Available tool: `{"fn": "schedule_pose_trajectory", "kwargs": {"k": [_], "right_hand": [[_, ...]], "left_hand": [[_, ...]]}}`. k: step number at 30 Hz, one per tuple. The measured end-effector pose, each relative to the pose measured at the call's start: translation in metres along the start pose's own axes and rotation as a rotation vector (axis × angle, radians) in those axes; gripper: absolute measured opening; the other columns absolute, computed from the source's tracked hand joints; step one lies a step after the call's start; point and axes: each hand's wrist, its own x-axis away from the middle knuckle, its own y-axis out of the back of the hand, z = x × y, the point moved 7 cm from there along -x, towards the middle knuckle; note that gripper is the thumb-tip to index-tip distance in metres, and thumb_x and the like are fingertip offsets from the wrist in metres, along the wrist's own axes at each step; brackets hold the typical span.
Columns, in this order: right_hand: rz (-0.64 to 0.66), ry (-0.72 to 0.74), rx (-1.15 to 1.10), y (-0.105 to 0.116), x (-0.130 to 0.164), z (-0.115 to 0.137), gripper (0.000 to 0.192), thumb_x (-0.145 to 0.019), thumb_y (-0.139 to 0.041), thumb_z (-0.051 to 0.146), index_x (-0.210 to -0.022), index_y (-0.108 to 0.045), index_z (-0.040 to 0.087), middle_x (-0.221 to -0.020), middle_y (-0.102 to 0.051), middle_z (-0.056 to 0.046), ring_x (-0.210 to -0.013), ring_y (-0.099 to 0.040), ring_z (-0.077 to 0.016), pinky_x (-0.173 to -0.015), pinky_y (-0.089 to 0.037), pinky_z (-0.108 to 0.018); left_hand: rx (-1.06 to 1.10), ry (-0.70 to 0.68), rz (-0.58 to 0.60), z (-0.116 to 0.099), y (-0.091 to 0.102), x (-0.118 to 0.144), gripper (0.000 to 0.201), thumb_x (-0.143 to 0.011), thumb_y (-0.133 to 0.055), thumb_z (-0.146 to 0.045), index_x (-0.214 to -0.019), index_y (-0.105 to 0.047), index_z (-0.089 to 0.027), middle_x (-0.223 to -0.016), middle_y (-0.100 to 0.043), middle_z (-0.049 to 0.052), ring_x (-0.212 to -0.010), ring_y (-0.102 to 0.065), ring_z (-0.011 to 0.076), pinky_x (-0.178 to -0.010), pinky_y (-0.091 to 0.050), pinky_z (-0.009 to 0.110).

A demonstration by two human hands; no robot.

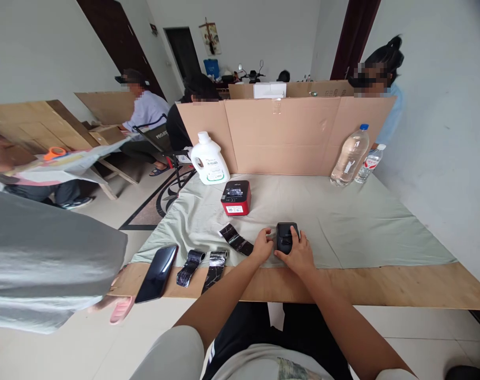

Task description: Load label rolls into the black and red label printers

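- While both hands are meeting at the front of the table, the right hand is lying over the near and right side of a small black device, with fingers curled around it, so it is grasping the device.
- The left hand is touching the left edge of the same device with its fingertips; I cannot tell if it is really gripping.
- The device is sitting on the pale green cloth, between the two hands, near the cloth's front edge.
- Just left of the left hand, a dark printed strip is lying flat, and two more curled strips are lying further left.
- A black phone is resting near the wooden table edge.
- Behind the device, a red and black box is standing, and further back a white jug and two clear bottles are standing before a cardboard screen.
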Motion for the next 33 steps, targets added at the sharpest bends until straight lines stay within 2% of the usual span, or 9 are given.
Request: {"fn": "schedule_pose_trajectory", "kwargs": {"k": [2, 5, 10, 16, 23, 26, 28, 30, 33], "right_hand": [[-0.004, -0.031, 0.055, -0.003, 0.001, 0.006, 0.097, -0.066, -0.068, 0.058, -0.145, -0.026, 0.019, -0.132, -0.039, -0.024, -0.112, -0.049, -0.0370, -0.091, -0.037, -0.048], [-0.030, -0.009, 0.074, 0.001, -0.010, 0.004, 0.091, -0.067, -0.068, 0.051, -0.144, -0.030, 0.020, -0.122, -0.047, -0.020, -0.107, -0.051, -0.0347, -0.089, -0.038, -0.046], [-0.174, -0.102, 0.067, 0.034, -0.080, -0.059, 0.088, -0.069, -0.065, 0.046, -0.144, -0.029, 0.018, -0.116, -0.051, -0.018, -0.103, -0.051, -0.0317, -0.089, -0.038, -0.044], [-0.264, -0.472, 0.118, 0.071, -0.182, -0.174, 0.089, -0.072, -0.062, 0.052, -0.144, -0.026, 0.015, -0.119, -0.048, -0.022, -0.109, -0.050, -0.0362, -0.092, -0.036, -0.045], [-0.179, -0.589, 0.140, 0.066, -0.204, -0.232, 0.092, -0.072, -0.061, 0.056, -0.145, -0.023, 0.015, -0.128, -0.043, -0.023, -0.118, -0.044, -0.0381, -0.095, -0.033, -0.047], [-0.262, -0.521, 0.196, 0.070, -0.198, -0.221, 0.094, -0.071, -0.063, 0.056, -0.144, -0.024, 0.013, -0.137, -0.035, -0.026, -0.126, -0.034, -0.0411, -0.098, -0.029, -0.052], [-0.375, -0.383, 0.235, 0.071, -0.195, -0.193, 0.088, -0.072, -0.062, 0.052, -0.143, -0.026, 0.012, -0.145, -0.025, -0.026, -0.133, -0.022, -0.0419, -0.101, -0.024, -0.056], [-0.401, -0.155, 0.163, 0.058, -0.195, -0.147, 0.075, -0.076, -0.057, 0.045, -0.139, -0.034, 0.012, -0.146, -0.027, -0.023, -0.135, -0.020, -0.0393, -0.103, -0.022, -0.058], [-0.202, 0.177, -0.190, 0.011, -0.194, -0.057, 0.061, -0.078, -0.052, 0.043, -0.133, -0.045, 0.017, -0.136, -0.046, -0.018, -0.129, -0.037, -0.0334, -0.105, -0.027, -0.054]], "left_hand": [[-0.128, -0.044, -0.073, 0.000, -0.002, 0.004, 0.052, -0.073, -0.044, -0.002, -0.123, -0.049, -0.015, -0.123, -0.057, 0.012, -0.102, -0.060, 0.0185, -0.093, -0.048, 0.036], [-0.444, -0.291, -0.095, -0.009, -0.013, 0.025, 0.049, -0.082, -0.043, -0.012, -0.131, -0.046, -0.016, -0.135, -0.049, 0.013, -0.127, -0.043, 0.0252, -0.107, -0.034, 0.047], [-0.859, -0.619, 0.178, -0.007, -0.039, 0.068, 0.059, -0.092, -0.039, -0.045, -0.147, -0.023, -0.031, -0.155, -0.021, 0.004, -0.143, -0.012, 0.0318, -0.110, -0.012, 0.061], [-0.896, -0.649, 0.249, -0.008, -0.032, 0.077, 0.061, -0.093, -0.037, -0.045, -0.148, -0.012, -0.035, -0.156, -0.014, 0.001, -0.143, -0.011, 0.0332, -0.109, -0.016, 0.062], [-0.796, -0.594, 0.308, -0.009, -0.033, 0.077, 0.063, -0.091, -0.042, -0.045, -0.148, -0.015, -0.036, -0.156, -0.014, 0.002, -0.142, -0.012, 0.0348, -0.109, -0.015, 0.065], [-0.640, -0.550, 0.335, -0.008, -0.029, 0.076, 0.058, -0.088, -0.049, -0.043, -0.143, -0.032, -0.034, -0.153, -0.026, 0.003, -0.140, -0.020, 0.0338, -0.110, -0.016, 0.062], [-0.453, -0.507, 0.270, -0.011, -0.010, 0.064, 0.047, -0.089, -0.048, -0.040, -0.134, -0.047, -0.029, -0.144, -0.043, 0.005, -0.134, -0.036, 0.0287, -0.110, -0.026, 0.053], [-0.243, -0.448, 0.051, -0.013, 0.032, 0.036, 0.037, -0.092, -0.042, -0.037, -0.123, -0.056, -0.024, -0.130, -0.056, 0.009, -0.122, -0.050, 0.0227, -0.105, -0.037, 0.042], [-0.053, -0.357, -0.450, -0.008, 0.126, -0.017, 0.034, -0.092, -0.041, -0.040, -0.112, -0.059, -0.020, -0.119, -0.059, 0.010, -0.118, -0.050, 0.0235, -0.105, -0.035, 0.041]]}}
